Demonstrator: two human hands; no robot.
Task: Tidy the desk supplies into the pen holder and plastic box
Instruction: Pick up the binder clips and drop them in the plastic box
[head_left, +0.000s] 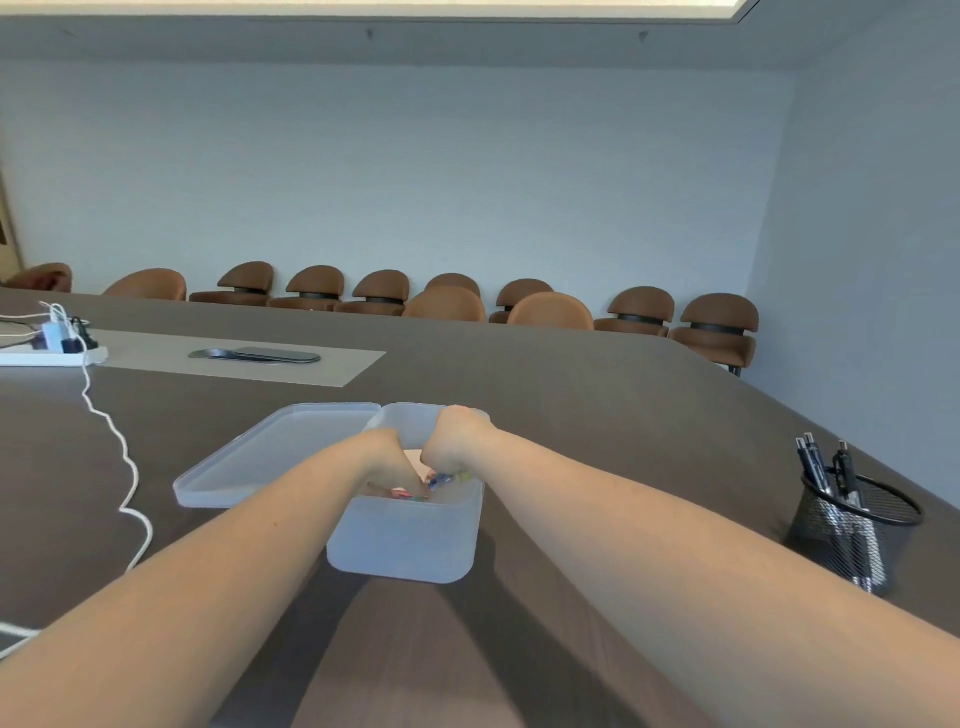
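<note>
A translucent plastic box stands on the dark table in front of me, without its lid. Both hands reach down into it. My left hand dips in from the left, fingers curled among small colourful supplies at the bottom. My right hand bends at the wrist over the box's far right part, fingers pointing down and mostly hidden. Whether either hand grips something is hidden by the box wall. The box's lid lies flat to the left. A black mesh pen holder with several pens stands far right.
A white cable snakes across the table's left side from a power strip with chargers at the far left. A flat grey cover lies on a lighter strip in the table's middle. Brown chairs line the far wall.
</note>
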